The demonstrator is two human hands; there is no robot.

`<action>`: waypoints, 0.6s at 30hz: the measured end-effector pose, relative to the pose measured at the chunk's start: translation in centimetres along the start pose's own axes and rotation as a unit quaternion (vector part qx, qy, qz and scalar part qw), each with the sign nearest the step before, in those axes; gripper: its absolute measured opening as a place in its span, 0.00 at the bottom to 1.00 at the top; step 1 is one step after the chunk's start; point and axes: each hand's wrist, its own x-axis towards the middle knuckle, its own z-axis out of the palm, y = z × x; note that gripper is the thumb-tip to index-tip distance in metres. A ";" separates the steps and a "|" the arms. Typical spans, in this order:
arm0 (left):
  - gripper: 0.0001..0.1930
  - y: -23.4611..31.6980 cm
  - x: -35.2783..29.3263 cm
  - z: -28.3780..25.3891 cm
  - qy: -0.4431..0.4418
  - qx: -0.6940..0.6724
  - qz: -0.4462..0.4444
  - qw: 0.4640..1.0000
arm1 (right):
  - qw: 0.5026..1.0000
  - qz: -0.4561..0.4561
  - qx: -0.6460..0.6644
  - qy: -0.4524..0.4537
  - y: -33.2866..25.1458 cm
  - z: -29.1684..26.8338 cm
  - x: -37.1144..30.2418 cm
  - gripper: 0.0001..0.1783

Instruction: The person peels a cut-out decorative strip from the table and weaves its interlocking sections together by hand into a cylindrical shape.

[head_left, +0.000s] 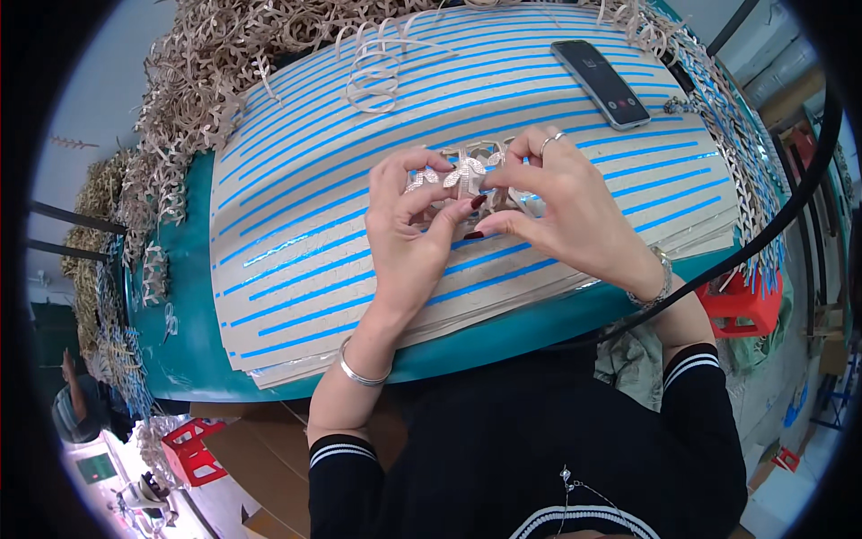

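Above the middle of a stack of beige sheets (301, 211) with blue stripes, I hold a pale, shiny leaf-patterned trim strip (466, 171) bent into a loop. My left hand (404, 220) pinches its left part, fingers curled over the top and thumb at the front. Closed on the right part of the loop is my right hand (570, 202), its thumb and forefinger near the left thumb. The fingers partly hide the strip, so I cannot tell whether its ends meet.
Beyond my hands lie a loose coil of pale strip (373, 83) and a phone (600, 83). Leaf-patterned strips (202, 76) heap at the far left; more hang at the right. A black cable (790, 211) crosses the right side, near a red stool (750, 310). The tabletop (184, 359) is green.
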 end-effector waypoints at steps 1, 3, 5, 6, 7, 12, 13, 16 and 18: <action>0.04 0.0 -0.1 0.0 -0.003 0.003 0.004 1.000 | 1.000 -0.004 -0.026 -0.009 0.0 0.2 0.1 0.15; 0.04 0.0 0.0 0.0 -0.002 0.003 0.005 1.000 | 1.000 -0.011 -0.016 0.002 0.1 0.4 0.3 0.12; 0.04 -0.2 0.2 0.1 -0.003 0.002 0.007 1.000 | 1.000 -0.017 -0.008 0.014 0.2 0.5 0.5 0.09; 0.05 -0.4 0.3 0.0 -0.015 0.000 0.016 1.000 | 0.999 -0.014 0.026 0.011 0.4 0.5 0.5 0.08; 0.06 -0.5 0.4 -0.1 -0.028 -0.002 0.025 0.999 | 0.998 -0.012 0.061 0.008 0.6 0.5 0.5 0.07; 0.06 -0.7 0.6 -0.4 -0.067 0.000 0.073 0.995 | 0.975 0.040 0.210 -0.056 1.6 -0.1 0.2 0.06; 0.06 -1.0 0.6 -0.4 -0.078 0.003 0.106 0.991 | 0.964 0.061 0.248 -0.068 1.7 -0.1 0.1 0.06; 0.07 -1.0 0.6 -0.1 -0.076 -0.068 0.078 0.992 | 0.938 0.092 0.324 -0.083 1.6 -0.3 0.0 0.05; 0.07 -0.8 0.6 0.0 -0.085 -0.083 0.067 0.991 | 0.933 0.088 0.336 -0.092 2.0 0.0 -0.3 0.05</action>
